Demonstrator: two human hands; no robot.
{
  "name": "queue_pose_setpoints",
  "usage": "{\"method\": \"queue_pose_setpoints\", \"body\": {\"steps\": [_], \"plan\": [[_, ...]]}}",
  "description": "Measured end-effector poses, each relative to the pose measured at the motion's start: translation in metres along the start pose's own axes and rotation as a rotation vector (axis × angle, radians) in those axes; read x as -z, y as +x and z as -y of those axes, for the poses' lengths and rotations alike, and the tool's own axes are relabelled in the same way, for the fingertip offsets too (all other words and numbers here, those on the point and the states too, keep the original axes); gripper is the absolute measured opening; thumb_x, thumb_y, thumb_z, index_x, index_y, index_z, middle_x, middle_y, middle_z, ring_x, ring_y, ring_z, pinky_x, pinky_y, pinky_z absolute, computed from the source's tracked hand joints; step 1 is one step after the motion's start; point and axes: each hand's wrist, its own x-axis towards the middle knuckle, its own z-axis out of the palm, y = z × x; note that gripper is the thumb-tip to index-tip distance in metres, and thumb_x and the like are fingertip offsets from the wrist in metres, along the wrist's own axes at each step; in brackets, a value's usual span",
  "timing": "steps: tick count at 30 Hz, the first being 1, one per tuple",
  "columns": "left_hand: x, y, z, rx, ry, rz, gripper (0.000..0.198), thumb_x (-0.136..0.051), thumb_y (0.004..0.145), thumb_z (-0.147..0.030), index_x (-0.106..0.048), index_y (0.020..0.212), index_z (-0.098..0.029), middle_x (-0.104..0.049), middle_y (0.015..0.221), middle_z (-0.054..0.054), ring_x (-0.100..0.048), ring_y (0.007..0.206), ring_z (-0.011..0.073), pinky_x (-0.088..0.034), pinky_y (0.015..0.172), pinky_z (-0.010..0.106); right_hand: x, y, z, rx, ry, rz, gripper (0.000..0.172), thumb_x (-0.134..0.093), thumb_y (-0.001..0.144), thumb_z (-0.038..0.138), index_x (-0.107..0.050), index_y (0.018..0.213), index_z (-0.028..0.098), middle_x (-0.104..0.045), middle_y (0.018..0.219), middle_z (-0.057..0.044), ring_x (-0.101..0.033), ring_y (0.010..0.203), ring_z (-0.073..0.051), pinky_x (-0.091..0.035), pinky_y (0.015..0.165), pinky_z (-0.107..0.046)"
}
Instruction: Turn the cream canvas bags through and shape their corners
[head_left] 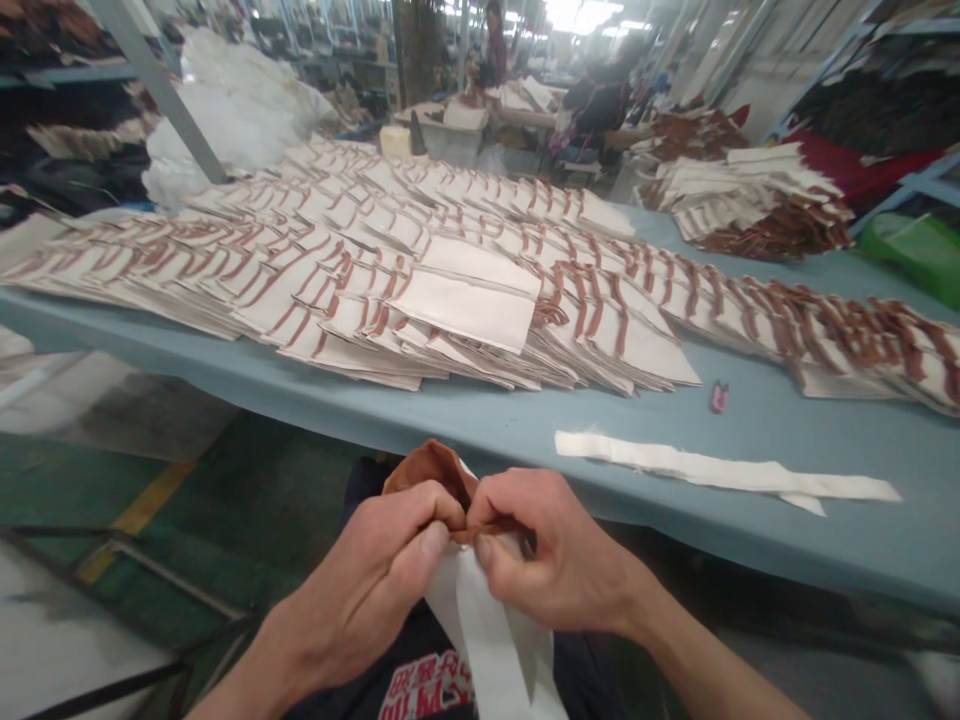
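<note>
Blue tabletop [517, 430]: a bare band is running along the near edge, leaving a pass beyond left hand [382, 565] and right hand [559, 550]. Stacked white-and-brown pieces [465, 305] are blocking farther reach. Between them and the rightmost row [825, 325], a wedge is opening; a pink tool [720, 397] is sitting at its mouth, a white strip [720, 470] is lying across the nearer approach.

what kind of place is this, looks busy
Probably a garment or textile sewing workshop: rows of overlapping cream-and-brown fabric pieces cover much of the blue-covered table, what look like pink thread snips lie near a white fabric strip, and worktables stand in the background.
</note>
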Motion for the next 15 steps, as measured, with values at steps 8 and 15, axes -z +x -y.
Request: {"method": "queue_pose_setpoints", "body": {"steps": [8, 15], "plan": [[0.009, 0.005, -0.001, -0.049, -0.021, 0.153, 0.033, -0.045, 0.105, -0.025, -0.043, 0.072, -0.020, -0.044, 0.067, -0.007, -0.041, 0.060, 0.0098, -0.031, 0.058, 0.023, 0.005, -0.007, 0.002, 0.147, -0.059, 0.011, 0.008, -0.054, 0.075, 0.014, -0.053, 0.071, 0.020, -0.047, 0.060, 0.007, -0.038, 0.053, -0.009, -0.031, 0.057, -0.024], [-0.001, 0.003, 0.011, 0.001, -0.340, 0.157, 0.043, -0.051, 0.104, -0.044, -0.047, 0.069, -0.019, -0.043, 0.066, -0.005, -0.039, 0.059, 0.0096, -0.031, 0.055, 0.021, 0.022, -0.004, 0.003, -0.082, 0.225, 0.353, 0.033, -0.047, 0.099, 0.028, -0.048, 0.067, 0.020, -0.041, 0.060, 0.006, -0.038, 0.055, -0.009, -0.030, 0.053, -0.022]]}}
